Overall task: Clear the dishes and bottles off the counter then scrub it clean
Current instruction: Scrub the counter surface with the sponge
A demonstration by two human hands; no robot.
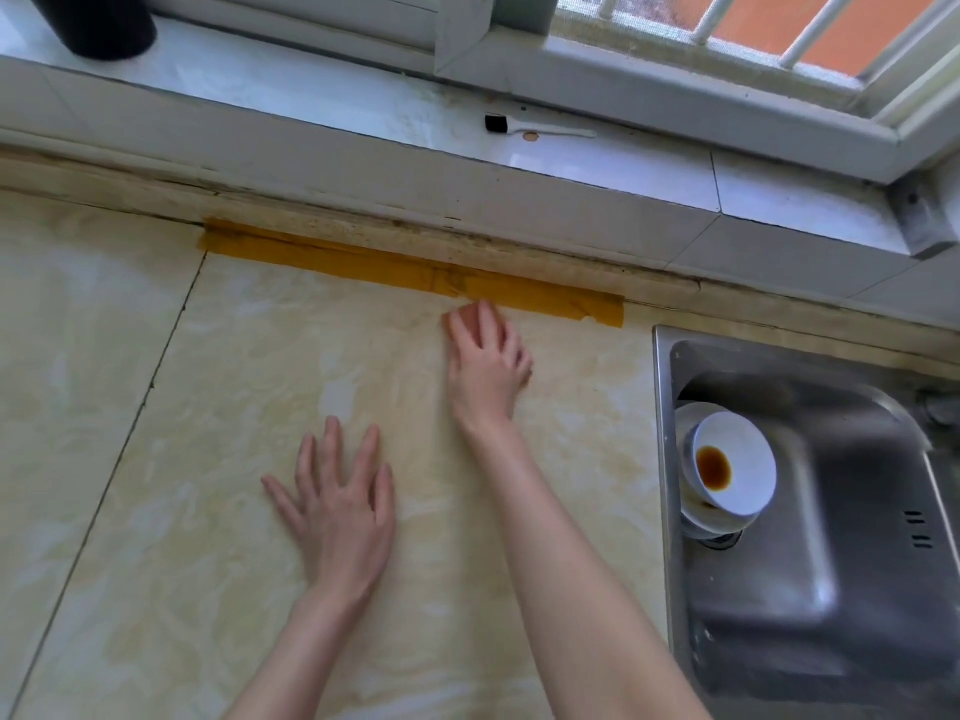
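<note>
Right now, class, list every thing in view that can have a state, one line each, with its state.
Left hand: flat on the cream marbled counter, fingers spread, holding nothing.
Right hand: pressing a small pinkish pad on the counter.
White ceramic bowls: stacked, tilted in the steel sink, brown residue inside.
Yellow tape strip: stuck along the counter's back edge.
Small white-handled brush: lying on the windowsill.

Small brush (540, 128) on windowsill (311, 90), black container (101, 23), orange tape strip (415, 267)
</note>
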